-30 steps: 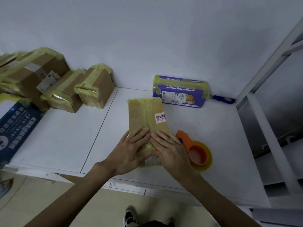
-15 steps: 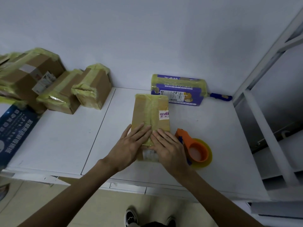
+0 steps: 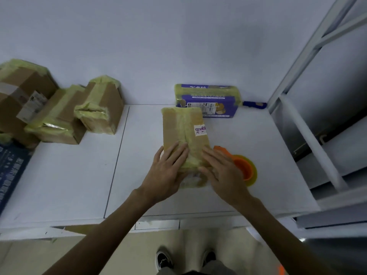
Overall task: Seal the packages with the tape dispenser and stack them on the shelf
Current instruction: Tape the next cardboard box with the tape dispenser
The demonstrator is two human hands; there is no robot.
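Observation:
A flat brown package wrapped in yellowish tape, with a small pink-and-white label, lies on the white table in front of me. My left hand rests flat on its near left part, fingers spread. Flat on the near right part lies my right hand, covering that corner. The orange tape dispenser with its yellow roll sits on the table just right of my right hand, partly hidden by it.
A purple package banded with yellow tape lies against the back wall, a blue handle beside it. Several taped cardboard boxes sit at the left. A white metal shelf frame stands at the right.
The two hands have slid apart across the package's near end, and the package has turned a little straighter on the table.

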